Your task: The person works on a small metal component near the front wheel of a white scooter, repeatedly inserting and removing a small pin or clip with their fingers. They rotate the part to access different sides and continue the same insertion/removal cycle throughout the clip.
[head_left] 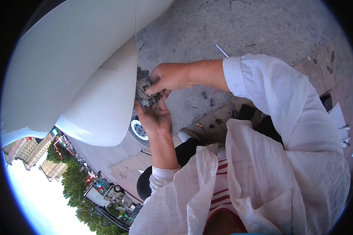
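At the edge of a white vehicle panel (106, 90), both my hands are on a grimy dark-grey metal part (143, 85). It has a blocky, notched shape, and I cannot tell its exact kind. My right hand (169, 77) grips its right side with the thumb across the front. From below, my left hand (156, 118) holds the lower end, palm turned up and fingers curled behind. The part's left side disappears behind the panel, so I cannot tell whether it is fixed to the vehicle.
Below the panel edge stands a wheel (138, 129). Several small dark pieces (212, 126) and a black flat object (246, 112) lie near my feet. A white stick (221, 50) rests on the grey ground. Parked vehicles (113, 201) and trees (76, 186) are farther off.
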Demonstrator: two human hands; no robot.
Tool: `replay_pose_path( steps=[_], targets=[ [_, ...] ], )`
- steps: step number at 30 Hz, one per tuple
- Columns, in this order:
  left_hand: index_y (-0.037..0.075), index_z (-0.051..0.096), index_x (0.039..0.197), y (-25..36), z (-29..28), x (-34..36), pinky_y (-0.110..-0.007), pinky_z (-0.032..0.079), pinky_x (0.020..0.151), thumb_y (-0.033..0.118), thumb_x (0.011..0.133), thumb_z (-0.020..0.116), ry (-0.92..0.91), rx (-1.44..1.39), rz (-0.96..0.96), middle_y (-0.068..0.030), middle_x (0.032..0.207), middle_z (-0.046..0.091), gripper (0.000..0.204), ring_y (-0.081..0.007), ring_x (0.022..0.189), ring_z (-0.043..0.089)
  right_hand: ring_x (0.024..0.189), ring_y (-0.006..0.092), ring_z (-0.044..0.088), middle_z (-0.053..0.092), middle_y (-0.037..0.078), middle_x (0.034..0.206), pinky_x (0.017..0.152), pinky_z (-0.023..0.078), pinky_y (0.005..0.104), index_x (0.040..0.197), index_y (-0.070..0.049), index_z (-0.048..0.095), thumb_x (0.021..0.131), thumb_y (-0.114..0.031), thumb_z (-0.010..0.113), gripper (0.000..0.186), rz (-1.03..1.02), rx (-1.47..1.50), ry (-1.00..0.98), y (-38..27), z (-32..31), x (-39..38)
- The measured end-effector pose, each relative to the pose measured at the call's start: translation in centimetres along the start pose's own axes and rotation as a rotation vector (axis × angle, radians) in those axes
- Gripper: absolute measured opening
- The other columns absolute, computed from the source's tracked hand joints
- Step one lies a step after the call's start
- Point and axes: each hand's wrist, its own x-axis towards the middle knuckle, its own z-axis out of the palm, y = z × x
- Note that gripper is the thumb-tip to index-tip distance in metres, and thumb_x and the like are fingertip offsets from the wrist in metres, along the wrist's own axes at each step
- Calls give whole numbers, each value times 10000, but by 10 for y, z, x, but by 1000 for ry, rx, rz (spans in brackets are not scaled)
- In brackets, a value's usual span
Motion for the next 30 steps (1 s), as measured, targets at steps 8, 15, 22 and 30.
replay_pose_path(
  steps=[8, 15, 22, 30],
  targets=[
    [10, 504, 1262, 2, -2, -3, -355, 482, 1029, 377, 901, 635, -44, 0, -25, -119, 1244, 571, 531, -226, 1155, 575, 649, 168, 582, 615, 104, 767, 578, 506, 314, 915, 61, 629, 921, -339, 630, 400, 33, -109, 67, -7, 6, 4],
    [21, 522, 1251, 5, -3, 0, -351, 497, 1009, 369, 932, 581, -16, -36, -43, -103, 1235, 582, 475, -230, 1139, 585, 680, 158, 574, 605, 98, 787, 600, 495, 316, 886, 28, 612, 936, -361, 595, 393, 66, -83, 39, -7, 6, 2],
    [58, 545, 1246, 19, -13, 7, -330, 591, 827, 357, 923, 582, -98, -120, -243, -98, 1207, 608, 442, -271, 1089, 608, 750, 175, 586, 590, 100, 821, 704, 505, 332, 898, 10, 592, 949, -251, 492, 284, 60, 309, -167, 9, -17, -2],
    [76, 577, 1222, 20, -14, 11, -340, 607, 765, 372, 891, 614, -85, -135, -322, -99, 1171, 630, 446, -294, 1026, 634, 733, 167, 583, 602, 86, 777, 717, 498, 327, 836, 5, 617, 912, -189, 497, 240, 27, 161, -183, 4, -19, -6]
  ],
)
